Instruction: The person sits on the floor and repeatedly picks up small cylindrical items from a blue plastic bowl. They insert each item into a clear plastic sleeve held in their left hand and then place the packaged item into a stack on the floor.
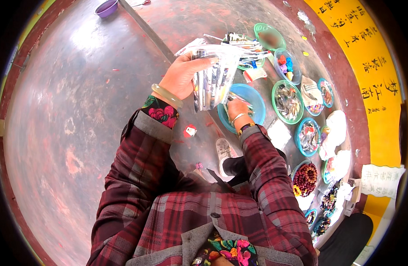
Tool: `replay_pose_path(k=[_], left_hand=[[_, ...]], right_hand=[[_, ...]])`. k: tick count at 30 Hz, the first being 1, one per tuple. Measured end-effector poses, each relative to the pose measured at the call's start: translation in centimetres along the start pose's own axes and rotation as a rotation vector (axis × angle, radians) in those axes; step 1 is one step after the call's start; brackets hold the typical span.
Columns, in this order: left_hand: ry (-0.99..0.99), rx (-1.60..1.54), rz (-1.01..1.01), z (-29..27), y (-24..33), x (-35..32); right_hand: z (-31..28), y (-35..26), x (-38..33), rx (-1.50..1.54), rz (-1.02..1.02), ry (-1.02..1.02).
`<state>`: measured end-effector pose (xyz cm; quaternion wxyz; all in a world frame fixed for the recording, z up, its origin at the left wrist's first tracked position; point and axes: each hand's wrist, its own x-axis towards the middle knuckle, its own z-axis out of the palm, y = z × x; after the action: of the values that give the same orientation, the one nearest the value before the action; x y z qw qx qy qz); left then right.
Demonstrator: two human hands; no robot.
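Plastic bag (214, 84), clear and glossy

You held up a bag with your left hand (179, 75) while your right hand (238, 109) was at a blue basin (259, 108).
The clear plastic bag (215, 88) carried slim, pen-like sticks. To your right, a green basin (275, 95) of small goods and a heap of dark red beads (305, 179) stood above the floor (80, 119).

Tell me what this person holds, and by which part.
The left grip holds a clear bag of pen-like sticks by its upper left side. Whether the right grip, at the blue basin, holds anything cannot be told.
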<state>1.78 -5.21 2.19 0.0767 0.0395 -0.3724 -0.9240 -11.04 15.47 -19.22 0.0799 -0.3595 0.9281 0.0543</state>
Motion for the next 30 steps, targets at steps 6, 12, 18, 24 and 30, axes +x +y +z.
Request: replay_pose_path(k=[6, 12, 18, 24, 30], left_hand=[[-0.008, 0.032, -0.012, 0.0, 0.0, -0.1], [-0.203, 0.114, -0.100, 0.6, -0.7, -0.3], [-0.303, 0.126, -0.129, 1.7, -2.3, -0.1], [-0.310, 0.203, -0.148, 1.3, -2.4, 0.0], [-0.421, 0.367, -0.365, 2.2, -3.9, -0.5]], right_hand=[[-10.1, 3.4, 1.5, 0.362, 0.122, 0.269], [-18.5, 4.5, -2.4, 2.062, 0.196, 0.481], [-16.4, 3.6, -3.7, 2.385, -0.107, 0.068], [-17.9, 1.0, -4.6, 2.121, -0.090, -0.129], [-19.9, 1.6, -5.1, 1.937, -0.221, -0.189]])
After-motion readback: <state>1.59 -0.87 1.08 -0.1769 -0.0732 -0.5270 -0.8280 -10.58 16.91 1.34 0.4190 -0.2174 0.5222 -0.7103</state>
